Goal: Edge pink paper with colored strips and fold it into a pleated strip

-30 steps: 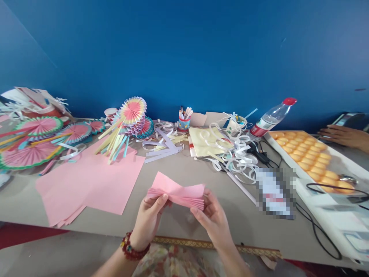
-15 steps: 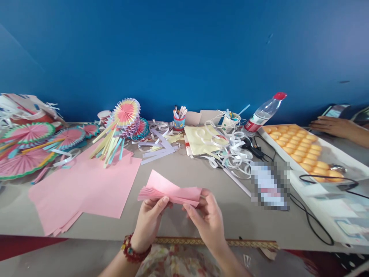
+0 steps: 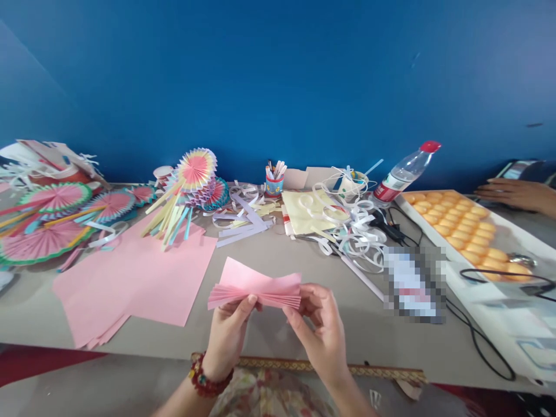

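In front of me is a pink sheet of paper (image 3: 260,284), accordion-pleated along its near side, with a flat unfolded part rising behind the pleats. My left hand (image 3: 234,324) pinches the pleats near their middle, thumb on top and fingers underneath. At the paper's right end, my right hand (image 3: 319,324) has its thumb and curled fingers around the edge of the pleats; some of its fingertips are hidden. The folds spread out like a fan on both sides of the left thumb. Flat pink sheets (image 3: 152,278) lie on the table to the left.
Finished paper rosettes with strips (image 3: 197,168) stand behind the sheets. Further back are a pen cup (image 3: 274,184), pale yellow paper (image 3: 304,211) and curled white strips (image 3: 360,237). A bottle (image 3: 397,176) and a tray of orange domes (image 3: 460,226) are right. Another person's hand (image 3: 516,191) rests beyond.
My right hand has shifted slightly along the pleats' right end, and the folds there now fan apart more visibly. My left hand keeps its pinch. The whole view has shifted slightly.
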Motion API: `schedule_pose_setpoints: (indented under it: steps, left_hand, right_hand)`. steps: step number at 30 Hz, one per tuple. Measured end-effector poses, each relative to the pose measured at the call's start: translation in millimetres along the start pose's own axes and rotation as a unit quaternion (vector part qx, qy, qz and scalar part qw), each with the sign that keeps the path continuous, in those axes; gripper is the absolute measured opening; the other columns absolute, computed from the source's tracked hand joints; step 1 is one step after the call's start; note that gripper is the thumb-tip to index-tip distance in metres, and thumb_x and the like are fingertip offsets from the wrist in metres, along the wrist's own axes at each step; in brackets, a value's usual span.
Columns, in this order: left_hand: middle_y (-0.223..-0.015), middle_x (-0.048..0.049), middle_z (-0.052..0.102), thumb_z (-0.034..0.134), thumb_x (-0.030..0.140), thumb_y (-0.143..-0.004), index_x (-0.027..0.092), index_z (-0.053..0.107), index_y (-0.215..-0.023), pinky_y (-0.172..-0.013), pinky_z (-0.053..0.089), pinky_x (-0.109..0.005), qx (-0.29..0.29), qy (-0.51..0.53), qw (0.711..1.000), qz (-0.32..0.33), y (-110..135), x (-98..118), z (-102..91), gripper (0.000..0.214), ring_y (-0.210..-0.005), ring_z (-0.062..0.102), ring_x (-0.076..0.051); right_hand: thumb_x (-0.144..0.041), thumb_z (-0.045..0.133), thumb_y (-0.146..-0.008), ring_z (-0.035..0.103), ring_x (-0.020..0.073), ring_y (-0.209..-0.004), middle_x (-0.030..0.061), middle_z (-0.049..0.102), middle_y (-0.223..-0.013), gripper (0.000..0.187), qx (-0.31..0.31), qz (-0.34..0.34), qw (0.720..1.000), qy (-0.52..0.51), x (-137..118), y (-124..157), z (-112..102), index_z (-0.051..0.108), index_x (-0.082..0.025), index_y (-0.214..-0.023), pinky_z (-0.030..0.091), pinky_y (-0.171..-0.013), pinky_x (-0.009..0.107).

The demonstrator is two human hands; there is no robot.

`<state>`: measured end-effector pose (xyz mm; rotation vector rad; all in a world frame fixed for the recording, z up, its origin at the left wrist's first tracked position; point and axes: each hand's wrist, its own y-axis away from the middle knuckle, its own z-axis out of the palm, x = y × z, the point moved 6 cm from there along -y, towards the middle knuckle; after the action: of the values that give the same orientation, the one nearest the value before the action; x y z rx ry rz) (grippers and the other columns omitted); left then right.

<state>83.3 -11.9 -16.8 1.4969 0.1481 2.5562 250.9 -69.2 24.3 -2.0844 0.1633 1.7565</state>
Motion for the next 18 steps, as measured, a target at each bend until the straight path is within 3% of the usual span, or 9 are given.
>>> schedule_pose_setpoints:
  steps: [8,18]
  left_hand:
    - [-0.072,-0.0034,0.072,0.083,0.033,-0.07,0.017,0.076,-0.074,-0.064,0.055,-0.026,-0.001,0.017,1.0,0.005,1.7,0.7,1.2,0.018,-0.064,0.063,-0.014]
    - [-0.067,-0.0007,0.072,0.085,0.03,-0.067,0.02,0.077,-0.071,-0.065,0.055,-0.023,0.023,0.054,0.998,0.003,2.4,0.8,-0.3,0.014,-0.063,0.063,-0.012]
  right_hand:
    - [-0.029,0.066,-0.087,0.063,0.0119,-0.057,-0.0021,0.06,-0.072,0.013,-0.009,0.008,1.0,-0.005,0.2,-1.8,0.5,0.055,-0.022,-0.086,0.051,-0.053,0.021]
    - [-0.03,0.066,-0.087,0.069,0.0137,-0.059,-0.0019,0.062,-0.072,0.014,-0.02,0.025,0.999,-0.034,-1.1,-1.8,4.2,0.056,-0.021,-0.083,0.051,-0.053,0.021]
